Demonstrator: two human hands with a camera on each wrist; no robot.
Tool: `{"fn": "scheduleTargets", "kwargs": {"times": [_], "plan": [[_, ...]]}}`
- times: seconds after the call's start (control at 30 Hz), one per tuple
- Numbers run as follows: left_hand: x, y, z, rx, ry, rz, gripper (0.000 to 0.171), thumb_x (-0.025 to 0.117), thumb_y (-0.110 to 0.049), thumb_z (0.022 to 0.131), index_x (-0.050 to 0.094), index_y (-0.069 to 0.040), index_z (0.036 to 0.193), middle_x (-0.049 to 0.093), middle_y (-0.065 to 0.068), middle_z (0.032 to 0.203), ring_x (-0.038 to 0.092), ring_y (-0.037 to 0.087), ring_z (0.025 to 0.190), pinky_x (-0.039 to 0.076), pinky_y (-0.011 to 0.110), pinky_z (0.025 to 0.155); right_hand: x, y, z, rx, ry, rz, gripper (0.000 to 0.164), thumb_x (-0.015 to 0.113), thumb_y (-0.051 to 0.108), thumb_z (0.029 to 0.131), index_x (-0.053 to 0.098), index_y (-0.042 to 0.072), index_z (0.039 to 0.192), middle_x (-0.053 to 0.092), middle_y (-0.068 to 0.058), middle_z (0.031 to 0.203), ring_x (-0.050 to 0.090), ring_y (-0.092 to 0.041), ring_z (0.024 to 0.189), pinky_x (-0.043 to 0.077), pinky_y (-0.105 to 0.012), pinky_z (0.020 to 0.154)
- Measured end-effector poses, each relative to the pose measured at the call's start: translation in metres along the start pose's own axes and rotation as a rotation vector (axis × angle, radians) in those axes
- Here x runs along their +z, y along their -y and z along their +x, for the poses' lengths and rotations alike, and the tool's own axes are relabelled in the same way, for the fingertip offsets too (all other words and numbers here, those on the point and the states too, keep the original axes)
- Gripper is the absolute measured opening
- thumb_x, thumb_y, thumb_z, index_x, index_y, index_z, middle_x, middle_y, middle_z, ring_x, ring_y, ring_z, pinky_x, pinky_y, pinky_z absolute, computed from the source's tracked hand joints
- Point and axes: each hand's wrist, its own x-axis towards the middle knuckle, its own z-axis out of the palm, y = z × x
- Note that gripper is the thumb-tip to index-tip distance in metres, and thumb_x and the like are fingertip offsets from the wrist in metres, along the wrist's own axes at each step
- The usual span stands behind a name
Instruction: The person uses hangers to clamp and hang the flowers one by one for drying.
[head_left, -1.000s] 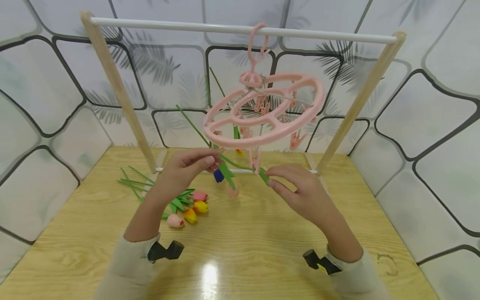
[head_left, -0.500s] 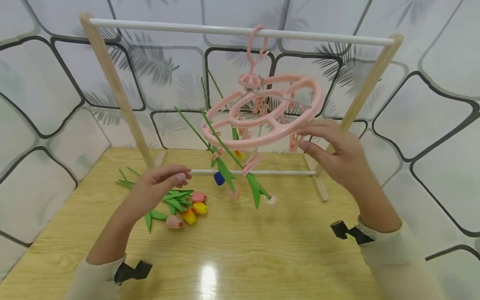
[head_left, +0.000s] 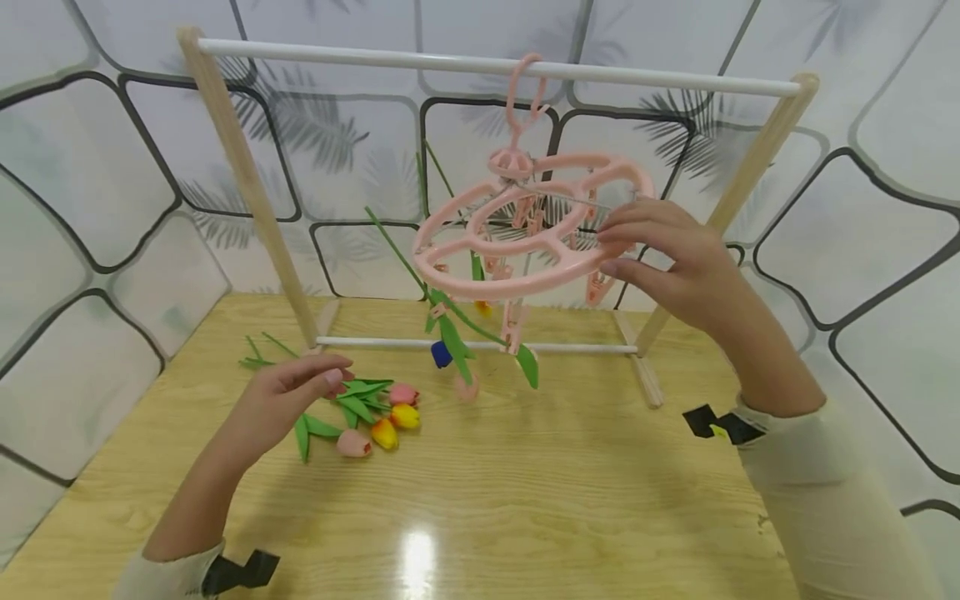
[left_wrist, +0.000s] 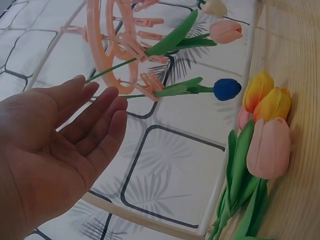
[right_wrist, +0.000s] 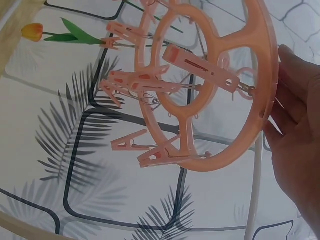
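Observation:
A round pink clothespin hanger (head_left: 498,288) hangs tilted by its hook from a white rod. My right hand (head_left: 686,262) pinches the right side of its rim, fingers above and thumb below. Artificial tulips hang head down in its clips: a blue tulip (left_wrist: 227,89), a pale pink tulip (left_wrist: 226,32), a white tulip (left_wrist: 215,7) and a yellow-orange tulip (right_wrist: 32,32). In the right wrist view, several clips (right_wrist: 202,67) on the near side hold nothing. My left hand (head_left: 281,404) hovers with loose fingers near the tulips on the table, holding nothing.
The rod rests on a wooden-legged rack (head_left: 251,183) with a white lower bar (head_left: 577,347). On the wooden table (head_left: 480,500), several pink and yellow-orange tulips (head_left: 385,433) lie in a bunch at left. Patterned panels (head_left: 82,167) stand behind and at both sides.
Both hands have left the front tulip, which now hangs from its clip. My right hand has moved right and up to the hanger's rim; my left has drawn back left.

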Motion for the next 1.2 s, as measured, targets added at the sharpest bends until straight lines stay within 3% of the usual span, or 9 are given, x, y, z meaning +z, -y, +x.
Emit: {"fn": "scheduleTargets", "kwargs": {"times": [0.23, 0.43, 0.7, 0.83, 0.97, 1.2], "plan": [[-0.001, 0.005, -0.005, -0.03, -0.016, 0.022, 0.035, 0.053, -0.029, 0.107, 0.064, -0.008, 0.133, 0.071, 0.003, 0.12, 0.068, 0.007, 0.102, 0.055, 0.019, 0.087, 0.007, -0.006, -0.01, 0.052, 0.005, -0.024, 0.046, 0.065, 0.044, 0.096, 0.076, 0.0, 0.104, 0.073, -0.015, 0.109, 0.061, -0.014, 0.12, 0.034, -0.044, 0.12], [-0.004, 0.009, -0.01, -0.062, 0.0, 0.014, 0.038, 0.052, -0.028, 0.107, 0.061, -0.007, 0.137, 0.069, 0.001, 0.126, 0.068, 0.006, 0.103, 0.054, 0.018, 0.087, 0.012, -0.006, -0.018, 0.059, -0.013, -0.039, 0.047, 0.063, 0.046, 0.096, 0.077, 0.001, 0.104, 0.073, -0.014, 0.105, 0.063, -0.017, 0.114, 0.036, -0.042, 0.119], [-0.013, 0.022, -0.017, -0.127, 0.0, 0.112, 0.04, 0.053, -0.036, 0.106, 0.062, -0.014, 0.137, 0.066, 0.009, 0.13, 0.063, 0.0, 0.108, 0.051, 0.018, 0.091, 0.017, -0.005, -0.021, 0.065, -0.027, -0.012, 0.045, 0.064, 0.043, 0.095, 0.077, 0.0, 0.103, 0.073, -0.014, 0.105, 0.061, -0.021, 0.114, 0.037, -0.04, 0.118], [-0.018, 0.032, -0.021, -0.152, 0.004, 0.186, 0.043, 0.052, -0.04, 0.106, 0.06, -0.014, 0.14, 0.064, 0.01, 0.136, 0.062, 0.016, 0.12, 0.055, 0.034, 0.096, 0.018, -0.004, -0.02, 0.045, -0.038, 0.009, 0.043, 0.066, 0.04, 0.095, 0.076, -0.001, 0.101, 0.072, -0.016, 0.103, 0.061, -0.026, 0.11, 0.037, -0.037, 0.118], [-0.022, 0.042, -0.024, -0.169, -0.007, 0.248, 0.046, 0.053, -0.039, 0.105, 0.059, -0.01, 0.14, 0.063, 0.015, 0.136, 0.061, 0.036, 0.121, 0.055, 0.05, 0.093, 0.019, -0.004, -0.019, 0.044, -0.038, 0.002, 0.043, 0.065, 0.04, 0.095, 0.076, -0.002, 0.1, 0.071, -0.016, 0.103, 0.06, -0.027, 0.108, 0.037, -0.037, 0.118], [-0.035, 0.067, -0.022, -0.16, -0.023, 0.364, 0.043, 0.053, -0.033, 0.107, 0.061, -0.005, 0.137, 0.065, 0.02, 0.131, 0.06, 0.043, 0.119, 0.054, 0.056, 0.092, 0.022, -0.003, -0.021, 0.041, -0.049, -0.03, 0.044, 0.064, 0.042, 0.096, 0.077, 0.0, 0.099, 0.071, -0.014, 0.102, 0.06, -0.032, 0.106, 0.038, -0.031, 0.117]]}}
